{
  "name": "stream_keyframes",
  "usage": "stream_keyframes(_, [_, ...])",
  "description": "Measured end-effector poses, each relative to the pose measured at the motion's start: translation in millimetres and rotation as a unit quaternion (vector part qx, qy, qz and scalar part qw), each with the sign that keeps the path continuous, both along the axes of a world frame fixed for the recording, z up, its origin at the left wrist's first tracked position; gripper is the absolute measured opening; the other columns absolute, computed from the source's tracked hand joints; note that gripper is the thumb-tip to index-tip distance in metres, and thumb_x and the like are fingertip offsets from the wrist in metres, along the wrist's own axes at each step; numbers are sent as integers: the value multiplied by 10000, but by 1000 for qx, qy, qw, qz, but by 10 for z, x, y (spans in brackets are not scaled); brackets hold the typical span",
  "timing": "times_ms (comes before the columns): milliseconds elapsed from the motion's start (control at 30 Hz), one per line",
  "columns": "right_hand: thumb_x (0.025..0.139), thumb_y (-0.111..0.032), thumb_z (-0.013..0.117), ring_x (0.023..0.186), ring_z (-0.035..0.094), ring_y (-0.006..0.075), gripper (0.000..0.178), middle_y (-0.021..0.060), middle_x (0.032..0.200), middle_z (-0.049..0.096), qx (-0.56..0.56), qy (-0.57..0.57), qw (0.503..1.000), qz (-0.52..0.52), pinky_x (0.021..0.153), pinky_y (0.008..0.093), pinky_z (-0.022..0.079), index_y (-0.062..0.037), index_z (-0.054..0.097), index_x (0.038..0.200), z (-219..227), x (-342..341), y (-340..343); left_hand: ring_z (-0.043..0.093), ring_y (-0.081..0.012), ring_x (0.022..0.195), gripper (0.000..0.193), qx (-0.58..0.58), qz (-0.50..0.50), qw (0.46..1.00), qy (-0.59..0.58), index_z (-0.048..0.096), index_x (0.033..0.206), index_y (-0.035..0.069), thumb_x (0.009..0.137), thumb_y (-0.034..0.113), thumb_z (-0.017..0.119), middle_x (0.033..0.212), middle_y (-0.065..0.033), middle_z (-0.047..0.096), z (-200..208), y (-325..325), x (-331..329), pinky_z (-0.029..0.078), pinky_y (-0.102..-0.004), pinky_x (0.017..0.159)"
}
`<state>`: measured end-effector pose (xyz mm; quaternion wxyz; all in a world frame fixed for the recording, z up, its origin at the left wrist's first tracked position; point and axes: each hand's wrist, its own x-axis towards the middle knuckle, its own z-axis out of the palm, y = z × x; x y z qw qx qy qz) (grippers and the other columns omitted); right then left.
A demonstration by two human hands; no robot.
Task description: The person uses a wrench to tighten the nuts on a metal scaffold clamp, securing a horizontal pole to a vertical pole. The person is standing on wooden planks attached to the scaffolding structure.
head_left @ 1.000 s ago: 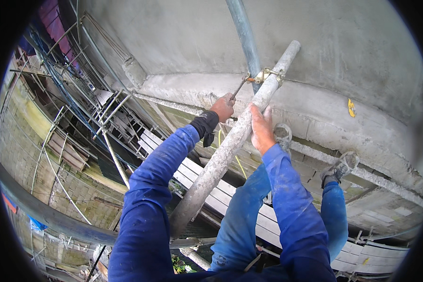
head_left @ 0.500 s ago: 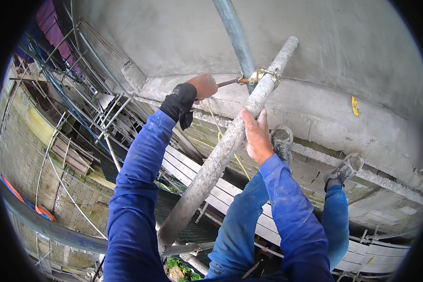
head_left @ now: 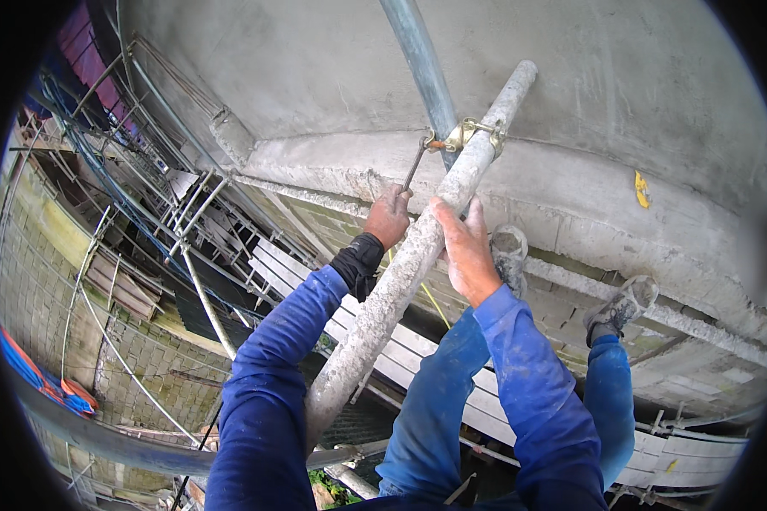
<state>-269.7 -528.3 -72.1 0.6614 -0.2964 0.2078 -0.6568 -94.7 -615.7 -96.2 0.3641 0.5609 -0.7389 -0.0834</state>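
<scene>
A cement-crusted scaffold pipe (head_left: pixel 375 315) runs slantwise from between my forearms up toward the wall. My right hand (head_left: pixel 469 251) grips its middle, thumb on top and most fingers hidden behind. Near its far end, a metal scaffold clamp (head_left: pixel 460 136) joins it to a bluish-grey pipe (head_left: pixel 424 60) that crosses it. My left hand (head_left: pixel 387 215), with a black band at the wrist, is closed round the handle of a wrench (head_left: pixel 415 166). The wrench's far end meets the bolt at the clamp's left side.
A grey plastered wall (head_left: pixel 605 77) with a ledge fills the far side. My boots (head_left: pixel 626 307) rest by a cement-caked horizontal pipe (head_left: pixel 694 330). Slatted planks (head_left: pixel 383 353) lie below, over a drop. Scaffold tubes (head_left: pixel 198 289) crowd the left; a curved pipe (head_left: pixel 119 443) crosses the lower left.
My left hand has swung the wrench handle down toward me, from nearly level to steep. My right hand keeps its hold on the pipe.
</scene>
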Motion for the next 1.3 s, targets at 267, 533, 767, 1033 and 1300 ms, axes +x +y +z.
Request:
stream_keyframes(267, [930, -144, 646, 1005, 567, 160, 627, 119, 1155, 539, -9, -10, 1000, -6, 841, 327, 507, -27, 275, 1423, 6, 82, 25, 639, -444, 903, 219, -10, 8, 1000, -23, 584, 1091, 40, 979, 218, 524, 928, -264, 648, -62, -75, 91, 495, -500, 779])
stream_keyframes(533, [946, -145, 631, 1043, 541, 176, 581, 113, 1170, 516, -19, -17, 1000, -15, 878, 359, 495, -42, 294, 1407, -59, 79, -65, 602, -215, 593, 118, 229, 8, 834, -501, 693, 736, 45, 745, 154, 650, 642, -103, 632, 2411, -506, -578, 489, -386, 590])
stream_keyframes(767, [933, -147, 646, 1022, 530, 155, 587, 115, 1167, 512, 2, -6, 1000, 6, 886, 328, 471, -18, 310, 1397, -40, 32, -33, 693, -340, 666, 242, 158, 125, 938, -281, 713, 919, -38, 840, 151, 587, 791, -218, 689, 1513, -379, 540, 567, -390, 592])
stream_keyframes(1033, [926, -117, 649, 1002, 545, 145, 618, 99, 1165, 516, -7, -6, 1000, -1, 864, 308, 484, -15, 292, 1421, -27, 88, -3, 546, -135, 692, 233, 119, -15, 982, 149, 630, 1143, 35, 962, 137, 525, 762, -44, 581, -96, 19, 418, 469, -309, 651])
stream_keyframes(1300, [939, -191, 672, 1034, 564, 151, 526, 77, 1142, 553, -17, 5, 1000, -1, 862, 360, 504, -38, 363, 1337, 2, -24, -1, 613, -261, 755, 242, 42, -89, 984, 146, 522, 1198, 63, 979, 163, 536, 828, -152, 619, -489, -440, 1, 498, -380, 714])
